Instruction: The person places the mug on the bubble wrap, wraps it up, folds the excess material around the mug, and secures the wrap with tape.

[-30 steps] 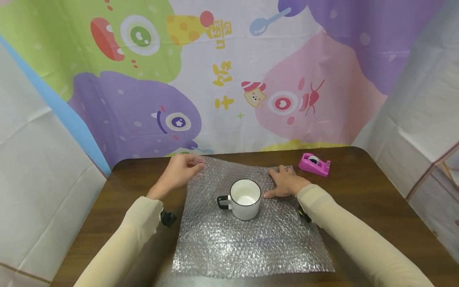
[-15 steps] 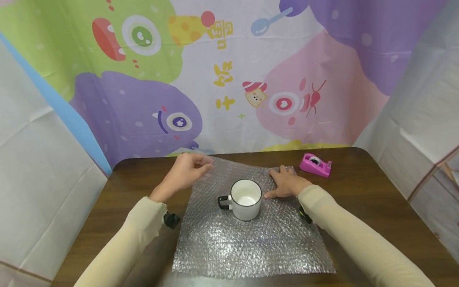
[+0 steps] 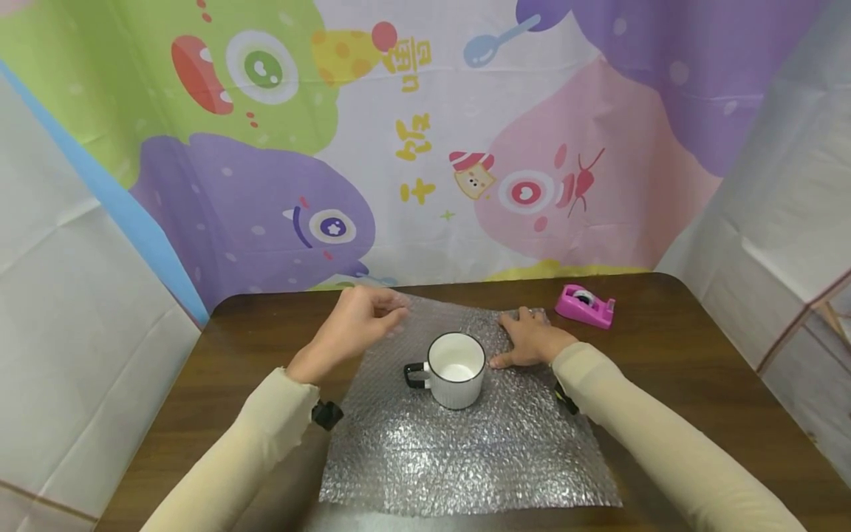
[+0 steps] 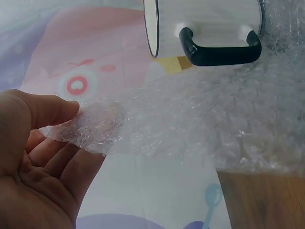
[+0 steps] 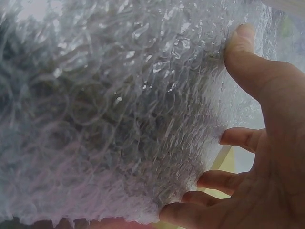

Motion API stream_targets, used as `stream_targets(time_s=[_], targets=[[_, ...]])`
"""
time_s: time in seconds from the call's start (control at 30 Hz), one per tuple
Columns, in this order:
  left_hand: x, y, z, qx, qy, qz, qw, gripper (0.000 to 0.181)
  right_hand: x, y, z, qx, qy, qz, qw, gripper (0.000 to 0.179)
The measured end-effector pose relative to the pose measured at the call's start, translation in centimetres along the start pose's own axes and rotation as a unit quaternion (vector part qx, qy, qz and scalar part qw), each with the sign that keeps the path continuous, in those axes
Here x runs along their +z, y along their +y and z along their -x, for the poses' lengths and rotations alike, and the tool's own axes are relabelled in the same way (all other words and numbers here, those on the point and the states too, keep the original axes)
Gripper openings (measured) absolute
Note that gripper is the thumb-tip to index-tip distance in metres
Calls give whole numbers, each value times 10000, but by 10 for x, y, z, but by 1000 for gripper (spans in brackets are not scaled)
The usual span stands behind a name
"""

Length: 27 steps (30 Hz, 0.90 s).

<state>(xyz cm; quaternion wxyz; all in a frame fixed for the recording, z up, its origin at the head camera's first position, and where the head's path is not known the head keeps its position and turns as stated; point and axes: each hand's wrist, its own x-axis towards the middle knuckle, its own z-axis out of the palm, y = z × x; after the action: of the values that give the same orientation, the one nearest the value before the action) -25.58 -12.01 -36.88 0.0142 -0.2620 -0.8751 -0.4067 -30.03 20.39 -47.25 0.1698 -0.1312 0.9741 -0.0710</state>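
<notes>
A white mug (image 3: 456, 373) with a dark rim and black handle stands upright on a sheet of clear bubble wrap (image 3: 425, 458). Its handle points left. My left hand (image 3: 362, 321) pinches the far left corner of the bubble wrap between thumb and fingers, and that corner is lifted off the table. In the left wrist view the raised strip of wrap (image 4: 157, 121) stretches from the fingers toward the mug. With fingers spread, my right hand (image 3: 532, 338) presses on the sheet near its far right corner, just right of the mug.
A pink tape dispenser (image 3: 585, 305) with a roll of tape sits at the back right of the dark wooden table (image 3: 678, 384). Behind the table hangs a cartoon-print cloth (image 3: 425, 244), and pale panels (image 3: 73, 310) stand at both sides.
The left hand has moved to the right, drawing the bubble wrap's far left corner toward the mug. The right hand and mug have stayed in place.
</notes>
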Motion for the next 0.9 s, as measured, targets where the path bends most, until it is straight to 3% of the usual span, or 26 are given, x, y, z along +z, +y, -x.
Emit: stream_targets(time_s=[0.23, 0.47, 0.73, 0.9], targets=[[6, 7, 0, 330, 186, -446, 9983, 14, -2, -2, 1, -4, -20, 4, 10000, 100], [12, 18, 0, 537, 147, -575, 9968, 12, -3, -3, 2, -34, -54, -30, 10000, 101], [22, 20, 4, 809, -138, -379, 9959, 13, -3, -2, 4, -42, -62, -12, 10000, 100], [28, 21, 3, 696, -139, -249, 9972, 15, -1, -2, 4, -47, -48, 14, 10000, 100]])
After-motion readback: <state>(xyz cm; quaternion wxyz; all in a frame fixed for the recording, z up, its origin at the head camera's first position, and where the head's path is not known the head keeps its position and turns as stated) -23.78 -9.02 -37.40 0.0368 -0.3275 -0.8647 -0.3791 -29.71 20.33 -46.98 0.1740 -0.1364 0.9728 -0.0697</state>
